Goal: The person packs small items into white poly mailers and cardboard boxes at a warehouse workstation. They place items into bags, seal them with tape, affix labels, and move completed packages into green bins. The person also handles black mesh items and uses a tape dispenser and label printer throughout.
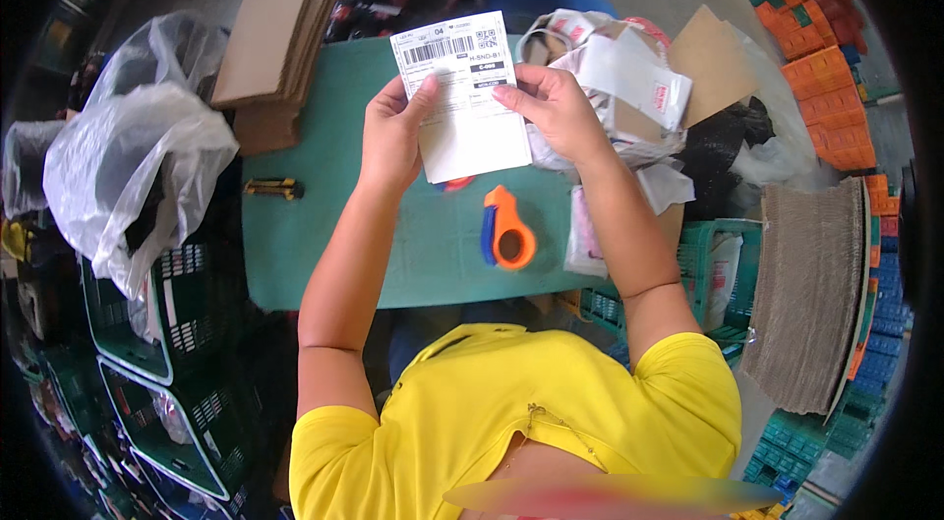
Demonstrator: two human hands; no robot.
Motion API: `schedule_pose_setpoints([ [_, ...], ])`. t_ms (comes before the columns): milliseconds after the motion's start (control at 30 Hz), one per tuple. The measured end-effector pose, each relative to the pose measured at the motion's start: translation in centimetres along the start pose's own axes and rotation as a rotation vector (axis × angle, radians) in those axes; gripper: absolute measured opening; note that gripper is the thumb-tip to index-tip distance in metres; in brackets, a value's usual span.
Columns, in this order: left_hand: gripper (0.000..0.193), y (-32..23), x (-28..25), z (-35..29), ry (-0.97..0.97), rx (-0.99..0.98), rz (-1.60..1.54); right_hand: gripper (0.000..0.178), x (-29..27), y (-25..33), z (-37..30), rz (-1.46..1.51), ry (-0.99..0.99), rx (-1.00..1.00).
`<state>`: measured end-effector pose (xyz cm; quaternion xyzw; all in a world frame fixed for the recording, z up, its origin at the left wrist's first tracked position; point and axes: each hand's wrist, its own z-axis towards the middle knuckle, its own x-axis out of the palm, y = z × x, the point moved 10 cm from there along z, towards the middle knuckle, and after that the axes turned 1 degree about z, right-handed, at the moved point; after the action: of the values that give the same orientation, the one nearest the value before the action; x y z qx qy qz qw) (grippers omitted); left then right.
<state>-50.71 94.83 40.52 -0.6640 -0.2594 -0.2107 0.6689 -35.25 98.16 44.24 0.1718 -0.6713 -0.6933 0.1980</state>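
Both of my hands hold up a white shipping label printed with barcodes, above a green table. My left hand pinches its left edge, thumb on top. At its right edge, my right hand grips it the same way, fingers behind the paper. Whether it is one sheet or a stack, I cannot tell. Below the label on the table lies an orange and blue tape dispenser. A yellow and black utility knife rests near the left table edge.
Stacked flat cardboard stands at the table's far left. White bags and papers pile up at the right. Green crates and a translucent plastic bag are on my left. A tall stack of cardboard sheets rises on my right.
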Motion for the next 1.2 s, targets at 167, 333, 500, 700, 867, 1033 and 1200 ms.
schedule_pose_setpoints([
  [167, 0.028, -4.7, -9.1, -7.1, -0.046, -0.049, 0.107, 0.024, 10.9, -2.9, -0.2, 0.053, -0.035, 0.121],
  [333, 0.033, -6.5, -21.4, -13.4, -0.217, -0.034, 0.19, 0.024, 22.3, -10.9, -0.8, 0.22, 0.074, 0.27],
  [500, 0.038, -6.2, -40.6, -22.6, -0.768, -0.163, 0.76, 0.033, 30.5, -21.2, 3.6, -0.503, 0.023, 0.22],
  [700, 0.036, -6.5, -50.6, -22.9, -0.918, -0.159, 1.185, 0.037, 39.8, -26.2, 9.2, -1.101, -0.125, -0.354],
  [867, 0.038, -8.2, -50.7, -16.5, -1.026, -0.096, 1.096, 0.049, 36.3, -27.7, 10.7, -0.903, -0.265, -0.227],
  [1033, 0.029, -9.0, -49.5, -13.0, -0.892, -0.061, 1.419, 0.049, 37.6, -26.0, 12.2, -0.861, -0.201, -0.355],
  [1200, 0.032, -7.0, -50.9, -13.4, -0.842, -0.096, 1.238, 0.049, 38.4, -29.0, 13.4, -1.012, -0.062, -0.258],
])
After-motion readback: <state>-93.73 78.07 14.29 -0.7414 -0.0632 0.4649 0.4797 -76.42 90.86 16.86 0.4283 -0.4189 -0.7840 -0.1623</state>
